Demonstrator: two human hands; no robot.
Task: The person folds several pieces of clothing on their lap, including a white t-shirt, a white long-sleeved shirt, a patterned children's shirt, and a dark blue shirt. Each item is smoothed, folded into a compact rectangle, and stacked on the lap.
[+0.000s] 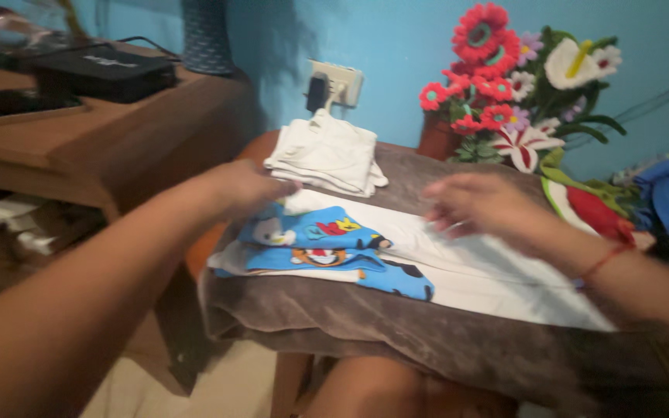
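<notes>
Garment on padded table, both hands at work

We logged a brown plush-covered table (396, 325); on it a white garment with a blue cartoon-print panel (334, 240); behind, a folded white cloth stack (327, 155). Our left hand (238, 188) pinched the garment's far edge; our right hand (478, 205) hovered spread-fingered over its white part.

A folded stack (327, 155) lies behind the garment (396, 255) on the cloth-covered table (396, 325).

black flat box (106, 71) | on wooden desk (118, 131), upper left | small pale label, unreadable
</notes>
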